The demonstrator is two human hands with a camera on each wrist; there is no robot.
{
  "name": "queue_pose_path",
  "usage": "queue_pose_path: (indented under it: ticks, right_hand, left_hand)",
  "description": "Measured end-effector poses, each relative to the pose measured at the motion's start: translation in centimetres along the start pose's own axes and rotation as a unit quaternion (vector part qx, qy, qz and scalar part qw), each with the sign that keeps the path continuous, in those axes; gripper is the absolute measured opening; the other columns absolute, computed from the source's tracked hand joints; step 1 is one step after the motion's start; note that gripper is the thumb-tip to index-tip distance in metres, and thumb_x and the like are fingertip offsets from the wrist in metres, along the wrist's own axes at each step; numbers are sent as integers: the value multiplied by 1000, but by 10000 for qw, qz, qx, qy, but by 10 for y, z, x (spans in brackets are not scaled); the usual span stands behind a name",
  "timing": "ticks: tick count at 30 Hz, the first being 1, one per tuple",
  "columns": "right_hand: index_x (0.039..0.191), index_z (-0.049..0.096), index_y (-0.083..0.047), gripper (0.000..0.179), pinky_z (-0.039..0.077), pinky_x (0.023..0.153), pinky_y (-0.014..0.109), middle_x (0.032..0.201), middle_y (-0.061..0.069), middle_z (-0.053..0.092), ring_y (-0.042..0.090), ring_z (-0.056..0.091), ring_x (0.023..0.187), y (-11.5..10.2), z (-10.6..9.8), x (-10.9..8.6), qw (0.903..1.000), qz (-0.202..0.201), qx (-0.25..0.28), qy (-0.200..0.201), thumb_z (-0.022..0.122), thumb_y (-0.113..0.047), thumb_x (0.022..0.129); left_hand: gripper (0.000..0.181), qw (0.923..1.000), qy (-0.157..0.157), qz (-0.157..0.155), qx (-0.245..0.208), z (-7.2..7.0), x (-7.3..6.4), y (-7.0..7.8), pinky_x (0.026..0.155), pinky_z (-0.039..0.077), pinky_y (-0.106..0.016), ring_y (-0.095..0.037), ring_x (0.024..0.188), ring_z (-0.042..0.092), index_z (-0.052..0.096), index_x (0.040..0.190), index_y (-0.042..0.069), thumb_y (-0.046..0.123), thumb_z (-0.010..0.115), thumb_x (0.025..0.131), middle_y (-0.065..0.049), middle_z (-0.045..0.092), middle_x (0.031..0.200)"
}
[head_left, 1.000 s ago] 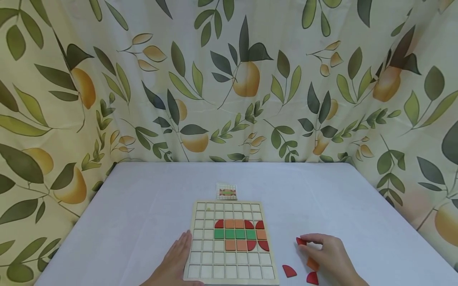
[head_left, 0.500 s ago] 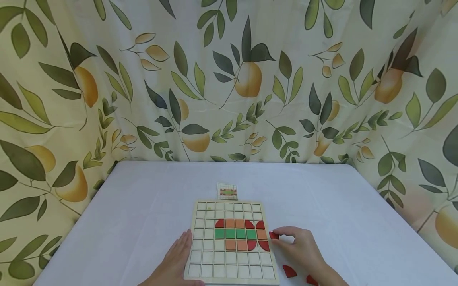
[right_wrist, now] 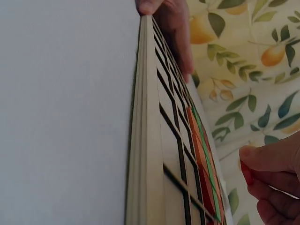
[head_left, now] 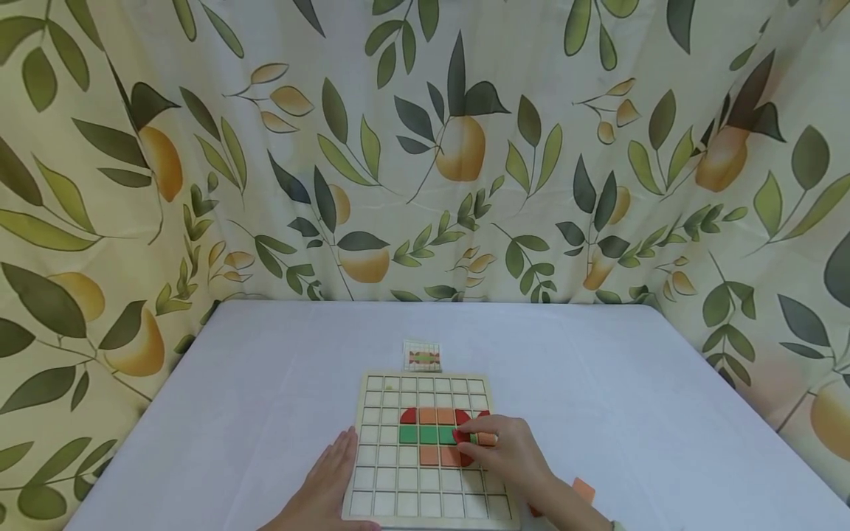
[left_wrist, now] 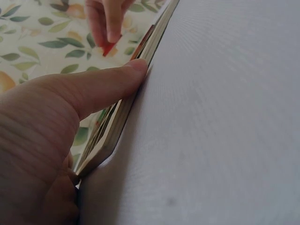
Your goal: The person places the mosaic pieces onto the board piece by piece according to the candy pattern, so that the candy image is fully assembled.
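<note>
A wooden grid board [head_left: 397, 504] lies on the white table, bearing a row of green squares [head_left: 427, 434] between orange squares [head_left: 428, 416] and red quarter-circle pieces [head_left: 408, 416]. My left hand [head_left: 322, 483] rests against the board's left side with straight fingers, its thumb [left_wrist: 112, 86] along the near edge. Between thumb and fingertips, my right hand [head_left: 510, 451] pinches a red quarter-circle piece [right_wrist: 246, 173] above the board. That hand hides part of the pattern's right end. In the right wrist view the pinched piece shows apart from the board's surface.
Behind the board lies a small pattern card [head_left: 422, 357] with a printed grid. To the right of the board, partly under the right forearm, are an orange square [head_left: 584, 490] and a reddish piece [head_left: 535, 510]. A leaf-and-fruit curtain [head_left: 412, 221] stands behind the table.
My right hand has carried the red quarter-circle piece leftward from the loose pieces on the table to over the board's pattern. The left hand has stayed at the board's side.
</note>
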State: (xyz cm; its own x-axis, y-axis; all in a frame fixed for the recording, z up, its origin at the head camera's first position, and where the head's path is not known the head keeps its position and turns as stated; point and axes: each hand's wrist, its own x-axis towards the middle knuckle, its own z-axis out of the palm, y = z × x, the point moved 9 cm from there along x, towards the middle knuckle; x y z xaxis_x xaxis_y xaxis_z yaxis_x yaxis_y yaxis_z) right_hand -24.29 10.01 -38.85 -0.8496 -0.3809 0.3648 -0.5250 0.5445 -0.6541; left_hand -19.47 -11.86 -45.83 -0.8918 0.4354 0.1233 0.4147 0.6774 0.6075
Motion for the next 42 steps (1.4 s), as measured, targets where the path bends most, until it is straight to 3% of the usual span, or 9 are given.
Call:
queue_pose_path:
  ticks: [8, 12, 17, 22, 24, 26, 28, 34, 42]
  right_hand:
    - [86, 74, -10, 12, 52, 68, 30, 80, -7, 69, 9, 63, 78, -12, 20, 9, 9990, -351, 138, -225, 77, -10, 74]
    - [87, 74, -8, 13, 52, 68, 28, 82, -6, 69, 9, 63, 78, -15, 31, 11, 9977, -410, 359, -406, 76, -9, 75]
    - [88, 74, -9, 11, 50, 68, 25, 83, -7, 68, 9, 62, 81, -18, 45, 13, 9957, -310, 547, -686, 74, -12, 77]
    - [88, 74, -10, 11, 50, 70, 24, 83, -10, 68, 6, 60, 82, -22, 56, 16, 9938, -381, 552, -883, 74, -12, 77]
    - [88, 75, -10, 11, 50, 69, 22, 83, -9, 68, 5, 60, 81, -24, 60, 17, 9926, -454, 600, -958, 74, -9, 77]
    - [87, 75, -10, 11, 49, 68, 21, 82, -9, 68, 4, 60, 80, -26, 63, 18, 9918, -541, 580, -1003, 74, -9, 76]
    - [88, 74, -10, 11, 49, 67, 20, 83, -9, 68, 3, 59, 79, -27, 67, 19, 9907, -553, 566, -1108, 74, -9, 77]
    - [89, 74, -10, 10, 48, 66, 17, 84, -11, 67, 1, 57, 79, -30, 76, 21, 9874, -564, 269, -1456, 73, -9, 79]
    - [88, 73, -11, 10, 48, 67, 17, 82, -11, 66, 1, 57, 78, -31, 80, 24, 9877, -579, 131, -1447, 74, -10, 78]
  left_hand:
    - [123, 10000, -2, -46, -44, 2, -1, 0, 102, -6, -16, -43, 133, 11, 11, 139, -16, 67, 65, 66, -31, 14, 145]
    - [124, 10000, 18, -48, -27, 2, -1, -1, 93, -14, -5, -43, 133, 13, 12, 138, -17, 67, 66, 66, -31, 15, 145]
    - [123, 9999, -42, -159, -2, 2, -1, -3, 93, -14, -6, -42, 133, 12, 13, 139, -16, 67, 66, 66, -29, 15, 146]
    - [122, 9989, -204, -414, -6, 5, -1, -6, 107, 2, -33, -37, 135, 10, 12, 141, -12, 68, 65, 66, -24, 13, 149]
    - [122, 9989, -217, -414, 38, 5, -1, -6, 107, 2, -33, -37, 135, 11, 12, 142, -11, 68, 65, 66, -24, 13, 149]
    - [122, 9991, -206, -371, 53, 5, 0, -5, 105, -6, -22, -38, 135, 11, 12, 141, -12, 68, 65, 66, -24, 13, 148]
    - [123, 9990, -203, -380, 90, 4, 0, -6, 105, -6, -22, -38, 135, 11, 12, 141, -12, 69, 64, 66, -24, 13, 148]
    - [123, 9982, -304, -512, 71, 5, 1, -7, 103, 14, -56, -37, 135, 10, 10, 142, -11, 70, 64, 65, -23, 13, 149]
    - [122, 9985, -250, -487, -19, 3, 0, -5, 103, 11, -47, -35, 136, 8, 10, 142, -11, 67, 65, 65, -22, 11, 149]
